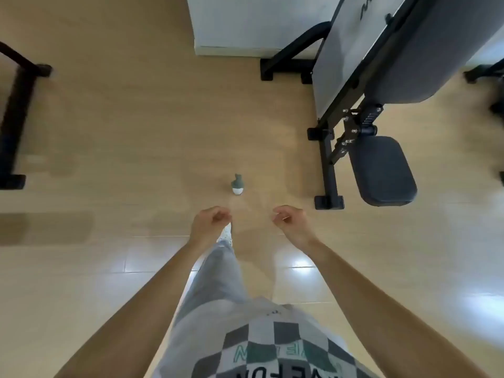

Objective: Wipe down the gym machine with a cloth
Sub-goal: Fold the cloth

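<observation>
The gym machine [331,170], a black-framed bench, stands to the right and a little beyond both hands, touched by neither. Its dark seat pad [381,170] is the part nearest the right hand [290,221], and the long back pad [436,50] slopes away toward the far right. On the wooden floor [136,132] just beyond the hands, about midway between them, sits a small grey-green object with a white base [237,185]. From here I cannot tell whether it is a cloth or a bottle.

Both bare arms are stretched forward and down, roughly side by side with a gap between them. The left hand [210,222] hangs knuckles up, its fingers loosely curled inward and holding nothing. The right hand matches it, fingers loosely curled toward the palm with nothing in its grasp. Below the left hand a grey trouser leg [218,268] steps forward, ending in a white shoe [226,231].

The person's checkered shirt [272,347] carries upside-down lettering. The green letters are too blurred to read, and of the large dark ones cut by the near edge, F, U and N can be made out. A dark script mark [366,6] on the machine's grey panel [338,64] is cut off and unreadable.

Another black frame [13,118] stands at the far left, and a white cabinet [259,23] sits against the far side.
</observation>
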A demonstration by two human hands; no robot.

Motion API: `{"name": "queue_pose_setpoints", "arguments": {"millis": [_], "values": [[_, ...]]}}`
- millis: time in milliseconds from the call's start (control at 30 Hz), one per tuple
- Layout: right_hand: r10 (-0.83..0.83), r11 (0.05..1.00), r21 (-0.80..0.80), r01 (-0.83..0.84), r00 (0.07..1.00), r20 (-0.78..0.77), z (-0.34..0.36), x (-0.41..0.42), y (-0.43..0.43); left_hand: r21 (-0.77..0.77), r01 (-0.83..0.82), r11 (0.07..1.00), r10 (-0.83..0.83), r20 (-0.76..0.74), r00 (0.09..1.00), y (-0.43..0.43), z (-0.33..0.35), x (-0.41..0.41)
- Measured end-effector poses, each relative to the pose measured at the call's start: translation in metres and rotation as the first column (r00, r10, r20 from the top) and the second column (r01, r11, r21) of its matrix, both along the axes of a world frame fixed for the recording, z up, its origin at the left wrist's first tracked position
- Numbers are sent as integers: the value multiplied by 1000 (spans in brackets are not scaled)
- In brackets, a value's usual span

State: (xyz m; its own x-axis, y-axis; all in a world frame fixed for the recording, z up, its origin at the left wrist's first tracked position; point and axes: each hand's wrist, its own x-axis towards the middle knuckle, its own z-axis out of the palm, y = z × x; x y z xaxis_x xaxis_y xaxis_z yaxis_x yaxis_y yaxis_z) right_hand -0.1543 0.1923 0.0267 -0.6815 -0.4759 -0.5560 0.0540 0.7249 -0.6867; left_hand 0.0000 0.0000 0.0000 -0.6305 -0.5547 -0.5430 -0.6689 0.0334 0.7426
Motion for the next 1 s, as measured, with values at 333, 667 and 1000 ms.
{"name": "queue_pose_setpoints", "arguments": {"millis": [333,667,1000], "values": [[203,926,318,-205,978,37,-105,-108,-128,5,229,973,-223,261,939,-111,-118,-112],[340,865,335,-373,928,155,-352,-192,-204,82,227,970,-241,333,912,-154,-356,-206],[417,879,168,-447,890,185,-551,-210,-246,10,-11,1000,7,348,937,-135,-516,-240]]}}
